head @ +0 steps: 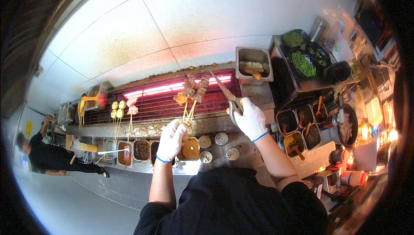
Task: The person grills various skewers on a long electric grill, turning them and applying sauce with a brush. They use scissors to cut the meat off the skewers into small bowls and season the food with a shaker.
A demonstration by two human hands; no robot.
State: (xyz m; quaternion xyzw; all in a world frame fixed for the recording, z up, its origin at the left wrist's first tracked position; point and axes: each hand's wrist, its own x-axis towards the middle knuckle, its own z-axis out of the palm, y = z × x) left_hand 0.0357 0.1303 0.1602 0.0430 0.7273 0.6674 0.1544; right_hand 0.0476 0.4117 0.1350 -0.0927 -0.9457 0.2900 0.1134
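White knitted gloves with blue cuffs cover both hands. My left hand (172,139) grips the ends of several wooden skewers, whose browned meat pieces (195,88) are over the glowing grill (161,105). A yellowish piece of food (180,98) sits beside the meat, low on the same bunch. My right hand (249,118) holds metal scissors (230,96) by the handles, with the blades pointing up and left, just right of the meat. Further left on the grill lie skewers of round yellow-green slices (118,109) and a skewer with pink pieces (131,105).
Sauce and spice pans (189,149) and round shakers (221,139) line the near counter. A steel pan with a brush (254,63) stands behind, right of the grill. Bowls of chopped greens (303,64) are on a raised shelf. Another person (55,154) stands far left.
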